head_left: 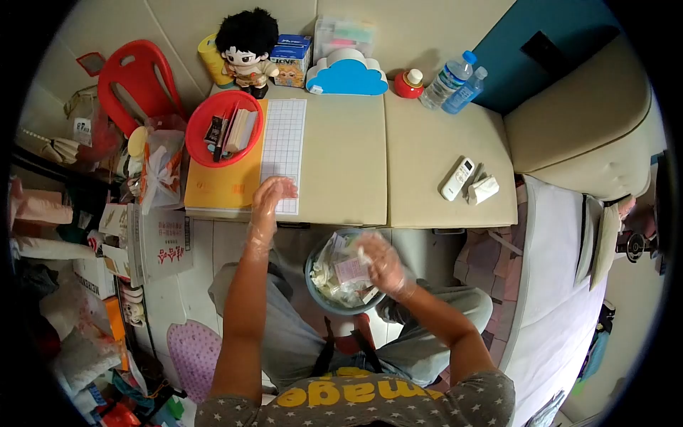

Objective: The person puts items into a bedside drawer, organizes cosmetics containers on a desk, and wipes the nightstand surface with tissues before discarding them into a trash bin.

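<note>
Clear thin gloves cover both of my hands. My left hand (267, 204) is raised near the front edge of the beige bench, over the lower part of a white grid sheet (284, 142), its fingers curled; whether it holds anything is too small to tell. Blurred by motion, my right hand (384, 265) hangs over the right side of a round bin (311, 290) on the floor between my legs. Inside the bin lie clear wrappers and a pinkish packet (350, 272), close to my right fingers.
On the bench (341, 171) are a red basket (194, 146) of small items, an orange envelope (213, 188), a doll (247, 60), a cloud-shaped box (346, 75), bottles (449, 80), and a white remote (457, 178). A bed (558, 285) stands right.
</note>
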Motion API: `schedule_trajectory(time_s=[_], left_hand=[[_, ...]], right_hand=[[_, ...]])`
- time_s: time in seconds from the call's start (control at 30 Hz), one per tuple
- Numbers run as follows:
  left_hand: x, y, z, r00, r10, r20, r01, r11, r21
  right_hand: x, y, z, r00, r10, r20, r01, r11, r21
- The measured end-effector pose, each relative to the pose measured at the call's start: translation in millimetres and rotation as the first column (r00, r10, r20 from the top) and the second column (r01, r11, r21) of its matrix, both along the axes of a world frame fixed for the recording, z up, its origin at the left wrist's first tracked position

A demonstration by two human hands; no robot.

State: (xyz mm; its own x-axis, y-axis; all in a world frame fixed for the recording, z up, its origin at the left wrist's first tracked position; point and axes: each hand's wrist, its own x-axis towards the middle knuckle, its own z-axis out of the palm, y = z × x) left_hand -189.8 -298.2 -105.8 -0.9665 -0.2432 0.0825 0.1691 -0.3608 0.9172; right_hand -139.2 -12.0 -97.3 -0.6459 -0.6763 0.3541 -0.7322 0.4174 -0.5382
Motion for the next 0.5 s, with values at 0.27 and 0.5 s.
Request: schedule_trajectory(time_s=[0.27,0.5], left_hand=[[-2.3,0.0,-2.2,0.999,-0.043,-0.032,0.043,0.999,-0.021],[-4.4,0.8,3.7,0.999,-0.038,-0.011,0.038,0.998,-0.043]], right_hand=[[-171.5,-31.6,30.1,0.825,-0.563,0.048,0.546,0.773,-0.323],[-232.3,-74.1,27.5,0.757,-0.592,0.278,0.651,0.723,-0.231]])
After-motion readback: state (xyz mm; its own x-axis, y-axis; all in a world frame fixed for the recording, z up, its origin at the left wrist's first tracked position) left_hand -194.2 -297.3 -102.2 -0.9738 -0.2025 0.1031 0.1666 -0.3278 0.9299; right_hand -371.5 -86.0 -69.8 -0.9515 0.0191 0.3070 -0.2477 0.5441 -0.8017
